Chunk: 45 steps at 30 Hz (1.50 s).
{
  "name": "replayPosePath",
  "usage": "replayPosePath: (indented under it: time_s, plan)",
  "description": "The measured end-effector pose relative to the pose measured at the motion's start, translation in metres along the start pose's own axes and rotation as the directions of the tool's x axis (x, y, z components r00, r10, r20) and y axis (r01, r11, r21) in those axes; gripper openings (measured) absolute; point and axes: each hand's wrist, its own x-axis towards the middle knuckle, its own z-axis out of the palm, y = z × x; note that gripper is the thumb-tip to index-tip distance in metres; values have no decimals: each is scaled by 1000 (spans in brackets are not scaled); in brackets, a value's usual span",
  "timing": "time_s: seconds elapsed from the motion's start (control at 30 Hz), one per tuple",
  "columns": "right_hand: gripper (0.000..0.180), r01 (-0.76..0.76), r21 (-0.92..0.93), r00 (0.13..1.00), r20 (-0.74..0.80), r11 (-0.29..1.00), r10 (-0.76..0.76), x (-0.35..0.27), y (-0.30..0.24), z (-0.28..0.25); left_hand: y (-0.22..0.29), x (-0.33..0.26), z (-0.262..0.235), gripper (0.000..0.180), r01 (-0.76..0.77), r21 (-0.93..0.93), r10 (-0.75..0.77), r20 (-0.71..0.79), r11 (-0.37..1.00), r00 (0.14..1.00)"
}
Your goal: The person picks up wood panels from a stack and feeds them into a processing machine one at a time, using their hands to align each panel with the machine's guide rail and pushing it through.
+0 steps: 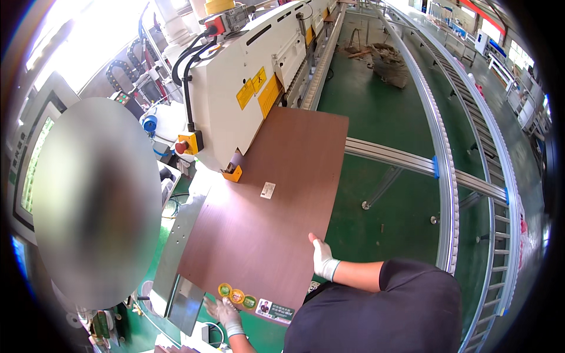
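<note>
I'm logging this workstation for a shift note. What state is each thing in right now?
Brown panel: lying flat, far end under the machine's edge.
Left hand: gloved, on the panel's near corner.
Right hand: gloved, gripping the panel's right edge.
White machine: housing closed; running or not, cannot tell.
Roller conveyor: nothing on the visible stretch.
Small white label: stuck flat on the panel.

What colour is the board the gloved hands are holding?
Dark reddish-brown wood grain; the board shows best in the head view.

One brown panel [268, 212] at centre; two gloved hands, left hand [223, 312] at six o'clock, right hand [322, 259] at five; three round stickers [236, 295].
</note>
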Motion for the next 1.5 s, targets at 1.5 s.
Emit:
replayPosePath:
  time_s: [1.5]
  plan:
    - [32, 120, -826, 379, 551, 551, 743, 11, 129, -65, -114, -158, -13, 43, 392, -345, -482, -231, 853, 845]
